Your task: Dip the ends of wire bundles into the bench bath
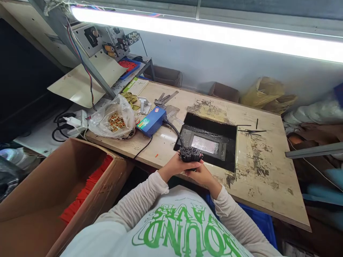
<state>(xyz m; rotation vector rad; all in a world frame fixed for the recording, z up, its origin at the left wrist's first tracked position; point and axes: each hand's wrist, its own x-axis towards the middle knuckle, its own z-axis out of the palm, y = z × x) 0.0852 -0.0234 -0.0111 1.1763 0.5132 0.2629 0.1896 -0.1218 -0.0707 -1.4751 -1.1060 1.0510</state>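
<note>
A thick bundle of thin black sticks (190, 154) stands upright between my hands, its tips facing up, at the front edge of the wooden table (270, 192). My left hand (177, 167) is wrapped round the bundle from the left, its thumb across the near side. From the right, my right hand (201, 174) closes round the lower part, and the two hands touch. Just beyond them, a black recess (227, 157) in the table holds a device with a lit pane (205, 143). Several loose black sticks (252, 132) lie right of the recess.
On the table's left are a blue box (152, 121) with a cable, a plastic bag of gold-coloured pieces (116, 121) and metal tools (166, 100). A cardboard box (53, 178) with red material stands at lower left. A bright lamp (203, 32) hangs above.
</note>
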